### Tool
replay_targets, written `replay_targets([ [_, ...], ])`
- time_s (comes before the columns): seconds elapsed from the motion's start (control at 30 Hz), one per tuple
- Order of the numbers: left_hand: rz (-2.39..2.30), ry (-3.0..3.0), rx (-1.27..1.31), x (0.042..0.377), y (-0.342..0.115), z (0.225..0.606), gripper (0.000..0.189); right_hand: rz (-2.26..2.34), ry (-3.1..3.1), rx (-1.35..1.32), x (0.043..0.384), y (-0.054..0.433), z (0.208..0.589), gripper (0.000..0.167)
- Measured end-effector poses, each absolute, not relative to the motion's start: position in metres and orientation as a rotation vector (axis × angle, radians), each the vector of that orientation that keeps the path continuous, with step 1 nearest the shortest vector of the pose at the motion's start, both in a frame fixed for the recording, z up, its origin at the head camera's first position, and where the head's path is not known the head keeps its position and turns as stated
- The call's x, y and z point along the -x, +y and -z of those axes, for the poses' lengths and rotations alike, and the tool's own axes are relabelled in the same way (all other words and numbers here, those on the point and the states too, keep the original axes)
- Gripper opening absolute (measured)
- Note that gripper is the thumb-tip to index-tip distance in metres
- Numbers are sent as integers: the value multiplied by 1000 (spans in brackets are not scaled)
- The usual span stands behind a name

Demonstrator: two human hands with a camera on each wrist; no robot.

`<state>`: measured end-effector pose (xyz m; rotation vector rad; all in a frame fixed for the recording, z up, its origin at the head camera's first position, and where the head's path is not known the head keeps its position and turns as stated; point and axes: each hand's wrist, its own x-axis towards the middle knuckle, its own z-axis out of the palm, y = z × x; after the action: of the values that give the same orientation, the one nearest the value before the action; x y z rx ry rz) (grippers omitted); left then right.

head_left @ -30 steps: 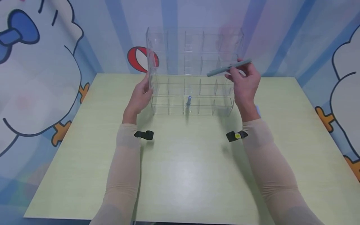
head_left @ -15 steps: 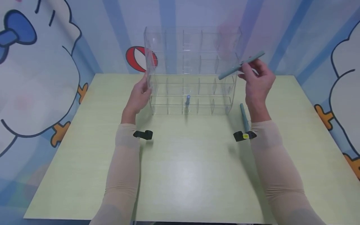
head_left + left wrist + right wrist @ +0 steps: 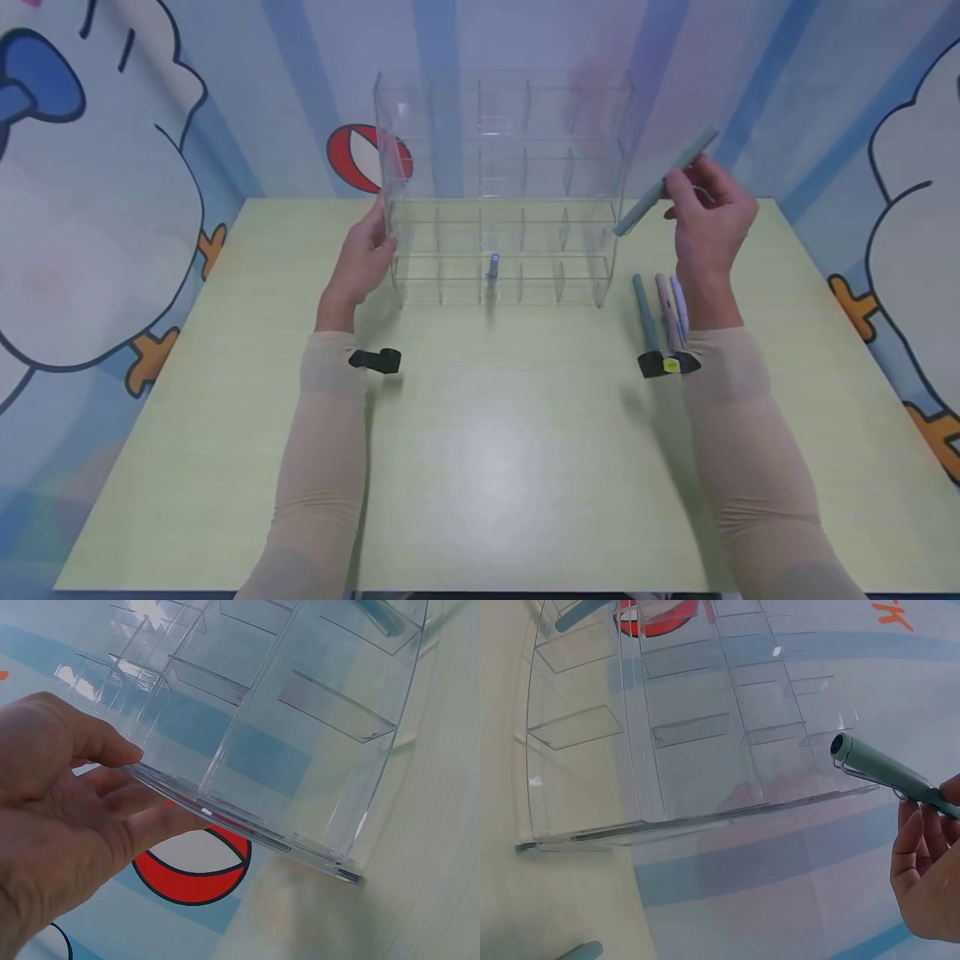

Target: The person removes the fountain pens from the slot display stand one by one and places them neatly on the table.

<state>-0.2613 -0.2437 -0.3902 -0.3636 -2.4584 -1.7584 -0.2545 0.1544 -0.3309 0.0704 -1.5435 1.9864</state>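
Note:
A clear acrylic organizer (image 3: 501,257) with tiers of compartments stands at the back of the table. My left hand (image 3: 360,260) grips its left side; in the left wrist view the thumb lies at the panel's edge and fingers pass behind it. My right hand (image 3: 712,218) pinches a grey-green pen (image 3: 647,202) just off the organizer's right side. The pen is tilted, its lower end toward the organizer; the right wrist view shows a metal clip on this capped pen (image 3: 885,769). A blue pen (image 3: 493,267) stands upright in a front-row compartment.
Several pens lie on the table (image 3: 495,433) beside my right forearm: a grey-green pen (image 3: 645,310), a pinkish-grey pen (image 3: 668,310) and a lavender pen (image 3: 679,305). My wrist partly covers them. A patterned backdrop (image 3: 457,50) rises behind the table.
My right hand has moved right with the pen, from in front of the organizer to beside it, and the pen has tilted more steeply. Pens on the table have come into view. My left hand keeps its grip.

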Motion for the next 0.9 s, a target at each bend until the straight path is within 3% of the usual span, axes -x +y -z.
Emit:
replay_targets([
  [0.4, 1765, -2456, 362, 262, -245, 390, 75, -1884, -1729, 26, 245, 185, 338, 27],
  [0.9, 1806, -2482, 321, 259, -242, 384, 74, -1731, -2132, 262, 238, 221, 359, 44],
])
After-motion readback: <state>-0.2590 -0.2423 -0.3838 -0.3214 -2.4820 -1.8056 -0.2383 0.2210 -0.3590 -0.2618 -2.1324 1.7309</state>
